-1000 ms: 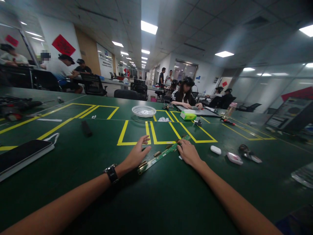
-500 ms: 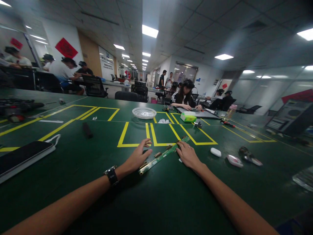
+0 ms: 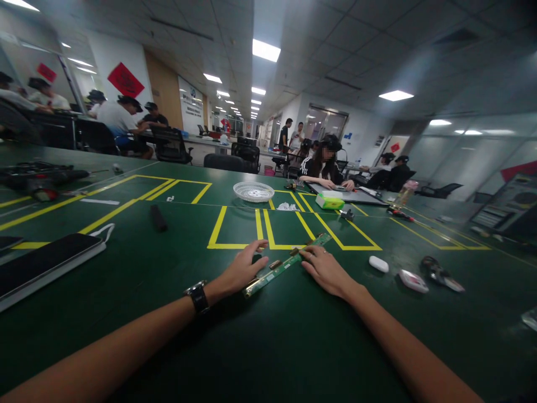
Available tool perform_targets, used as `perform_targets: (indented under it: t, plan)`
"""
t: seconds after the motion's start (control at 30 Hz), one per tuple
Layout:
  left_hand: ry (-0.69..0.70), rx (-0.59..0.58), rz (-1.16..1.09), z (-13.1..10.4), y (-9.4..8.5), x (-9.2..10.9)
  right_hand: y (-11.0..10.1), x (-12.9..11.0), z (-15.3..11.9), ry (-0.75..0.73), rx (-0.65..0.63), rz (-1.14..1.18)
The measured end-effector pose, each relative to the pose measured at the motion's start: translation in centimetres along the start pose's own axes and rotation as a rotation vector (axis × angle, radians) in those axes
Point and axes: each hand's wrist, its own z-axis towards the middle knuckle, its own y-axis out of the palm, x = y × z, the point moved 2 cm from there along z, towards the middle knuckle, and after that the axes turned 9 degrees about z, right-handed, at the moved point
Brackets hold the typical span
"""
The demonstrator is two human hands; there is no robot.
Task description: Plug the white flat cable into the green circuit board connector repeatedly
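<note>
Apparently, little is changing at the hands: compared with the frames just before, the whole view is shifting slightly sideways, while both hands are keeping nearly the same places about the green circuit board (image 3: 280, 270). That suggests a pause or a light steadying rather than a large move.

The board is lying slantwise on the green table (image 3: 260, 358) between the two hands, its far end reaching over the yellow tape (image 3: 229, 246) and its near end sitting beside the left hand (image 3: 241, 272). The left hand is staying loosely open, with the thumb standing apart from the curved fingers; whether it is touching the board cannot be told. The right hand (image 3: 329, 272) is resting its fingertips at the board's farther half, the fingers lying close together and bent; whether they are pinching it is hidden.

Beyond the hands, a white basket (image 3: 254, 193) is standing on the table, with a green-and-white pack (image 3: 330, 200) to its right. A white case (image 3: 378, 264) and a pink-and-white case (image 3: 413, 281) are lying beyond the right hand's outer side. Across the table, a person (image 3: 323, 165) is leaning over a dark, flat panel (image 3: 363, 195).
</note>
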Motion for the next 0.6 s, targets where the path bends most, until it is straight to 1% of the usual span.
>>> perform_targets:
  t: [0.07,0.13,0.23,0.33,0.4,0.43,0.47,0.5,0.57,0.6]
  plan:
    - [0.010,0.003,0.025,0.0,0.0,0.0,-0.1,-0.7,-0.1,-0.054,-0.051,0.059]
    - [0.031,0.001,0.063,0.1,0.1,-0.2,-0.4,-1.9,-0.3,-0.107,-0.077,0.130]
    - [0.066,-0.023,0.154,0.2,0.2,-0.5,-0.8,-4.8,-0.8,-0.213,-0.125,0.228]
    - [0.134,-0.072,0.295,0.1,0.4,-0.4,-1.0,-8.1,-1.4,-0.344,-0.184,0.305]
    - [0.177,-0.120,0.395,-0.1,0.5,-0.1,-1.1,-9.2,-1.6,-0.421,-0.211,0.344]
    - [0.196,-0.139,0.442,-0.3,0.6,0.1,-1.2,-9.3,-1.6,-0.432,-0.202,0.348]
    - [0.212,-0.155,0.485,-0.4,0.7,0.2,-1.3,-8.8,-1.5,-0.409,-0.169,0.334]
    - [0.227,-0.165,0.521,-0.6,0.7,0.4,-1.4,-7.9,-1.3,-0.349,-0.115,0.300]
    - [0.254,-0.174,0.568,-0.9,0.8,0.6,-1.5,-5.1,-0.8,-0.140,0.024,0.176]
    - [0.263,-0.174,0.577,-1.0,0.8,0.7,-1.6,-3.5,-0.7,-0.018,0.067,0.097]
